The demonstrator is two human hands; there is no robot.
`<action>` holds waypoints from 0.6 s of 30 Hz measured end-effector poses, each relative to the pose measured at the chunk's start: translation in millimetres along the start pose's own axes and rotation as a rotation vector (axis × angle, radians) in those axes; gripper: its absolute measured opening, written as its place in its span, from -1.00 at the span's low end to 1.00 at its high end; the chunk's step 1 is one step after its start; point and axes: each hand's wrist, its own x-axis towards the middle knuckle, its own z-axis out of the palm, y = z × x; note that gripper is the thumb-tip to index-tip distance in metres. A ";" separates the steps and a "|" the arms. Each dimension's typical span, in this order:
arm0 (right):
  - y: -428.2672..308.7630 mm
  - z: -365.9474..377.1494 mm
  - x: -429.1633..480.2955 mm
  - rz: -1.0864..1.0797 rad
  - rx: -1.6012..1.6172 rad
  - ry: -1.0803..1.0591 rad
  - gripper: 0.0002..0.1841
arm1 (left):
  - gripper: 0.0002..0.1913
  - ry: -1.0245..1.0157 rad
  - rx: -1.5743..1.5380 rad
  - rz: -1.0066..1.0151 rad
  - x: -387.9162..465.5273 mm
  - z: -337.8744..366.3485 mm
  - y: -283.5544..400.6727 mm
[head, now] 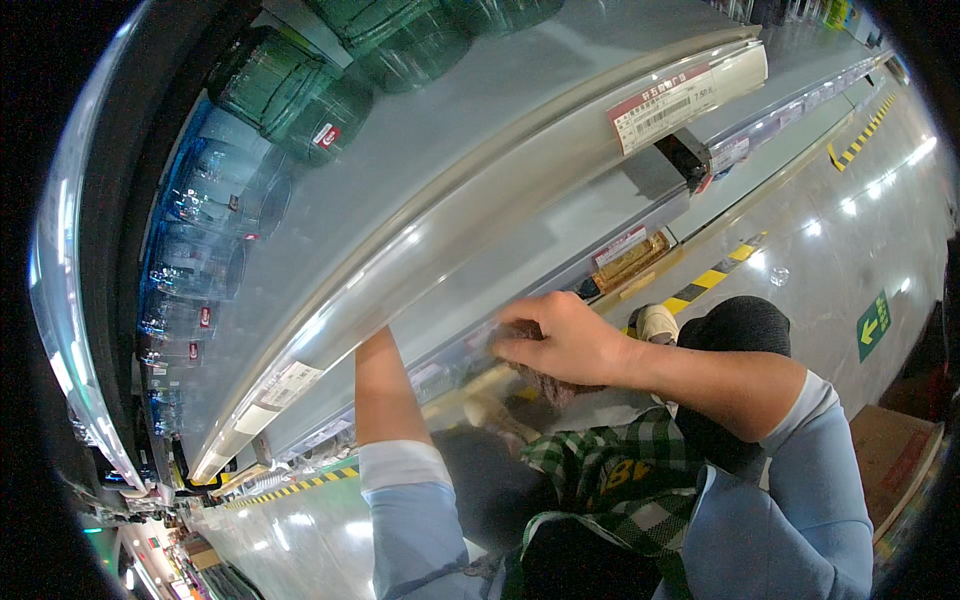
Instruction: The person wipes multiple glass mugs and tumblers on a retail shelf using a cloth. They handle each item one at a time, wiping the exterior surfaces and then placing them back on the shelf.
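Observation:
My right hand [559, 337] grips a crumpled brown cloth [555, 386], blurred at its lower end, just in front of the lower shelf's edge. My left forearm [386, 382] reaches beneath the price rail [457, 232] of the upper shelf. That rail hides the left hand itself. Grey surface of the lower shelf [495, 247] shows between the rail and my right hand. A price label [664, 105] with writing is fixed to the rail's right part. Beyond the right hand's fingers lies a gold-brown packaged item [630, 262] below the lower shelf's edge.
Green glass vessels [300, 97] and clear glass vessels [199, 259] line the back of the upper shelf [390, 157]. Yellow-black tape [709, 281] marks the floor along the shelving. A cardboard box [892, 465] stands at right, near a green arrow sign [873, 325] on the floor.

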 end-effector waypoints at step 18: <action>-6.8 -9.2 -4.2 0.048 -0.065 -0.090 -0.72 | -0.70 -0.058 0.075 -0.058 -31.0 18.2 -22.7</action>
